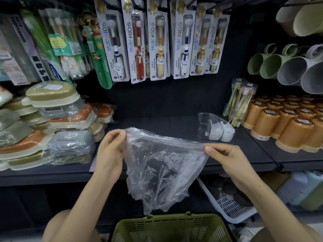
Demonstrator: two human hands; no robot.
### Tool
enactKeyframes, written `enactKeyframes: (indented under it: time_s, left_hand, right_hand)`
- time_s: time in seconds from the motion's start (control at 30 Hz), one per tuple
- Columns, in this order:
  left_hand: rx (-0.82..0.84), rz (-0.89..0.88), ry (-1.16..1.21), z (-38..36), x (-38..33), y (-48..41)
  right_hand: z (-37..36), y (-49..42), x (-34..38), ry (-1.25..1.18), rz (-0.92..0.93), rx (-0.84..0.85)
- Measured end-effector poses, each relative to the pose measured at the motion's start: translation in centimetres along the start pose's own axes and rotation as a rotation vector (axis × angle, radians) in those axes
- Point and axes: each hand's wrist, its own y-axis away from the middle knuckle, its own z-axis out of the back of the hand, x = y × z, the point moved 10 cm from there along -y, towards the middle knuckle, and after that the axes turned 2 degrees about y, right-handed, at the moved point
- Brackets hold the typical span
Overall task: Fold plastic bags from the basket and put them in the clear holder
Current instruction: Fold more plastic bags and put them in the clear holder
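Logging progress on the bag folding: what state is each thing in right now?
plastic bag: unfolded, crumpled, stretched between both grips, hanging above the basket.
left grip: pinches the bag's top edge.
right grip: pinches the bag's top edge.
clear holder: standing on the shelf, partly filled with folded white bags.
green basket: below the bag, contents unclear.

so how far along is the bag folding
Done: a few folded bags sit in the clear holder. In hand: the left hand and right hand pinch one plastic bag by its top edge, not yet folded. Left: fold and stow it; what remains in the green basket can't be seen.
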Motion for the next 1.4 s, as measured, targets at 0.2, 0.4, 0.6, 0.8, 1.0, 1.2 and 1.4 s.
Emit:
enactKeyframes:
  time_s: [0.2, 0.4, 0.6, 0.8, 1.0, 1.2, 1.4]
  left_hand:
    - [-0.242, -0.328, -0.563, 1.3, -4.3, 0.2]
    - [0.42, -0.521, -0.934, -11.6, -3.1, 3.4]
    - [0.306, -0.237, -0.485, -10.9, -1.2, 0.5]
    - [0.108, -0.042, -0.206, -7.5, -0.1, -2.1]
    - [0.024, 0.007, -0.1, -6.0, 0.2, -3.3]
    - [-0.086, -0.009, -0.046, -1.7, -0.6, -5.3]
    - [-0.235, -0.017, 0.013, 2.6, -0.7, -6.7]
  right_hand:
    - [0.0, -0.4, 2.9, 0.235, 0.188, -0.08]
    - [-5.1, -1.4, 7.8, 0.343, 0.325, 0.134]
    - [-3.1, -1.1, 7.7, 0.183, 0.329, -0.013]
    - [-3.7, 1.4, 4.3, 0.256, 0.374, 0.221]
    - [-6.9, 1.0, 2.5, 0.622, 0.444, 0.308]
    - [-6.1, -0.3, 2.1, 0.579, 0.411, 0.255]
    - [-2.6, -0.6, 1.3, 0.315, 0.246, 0.283]
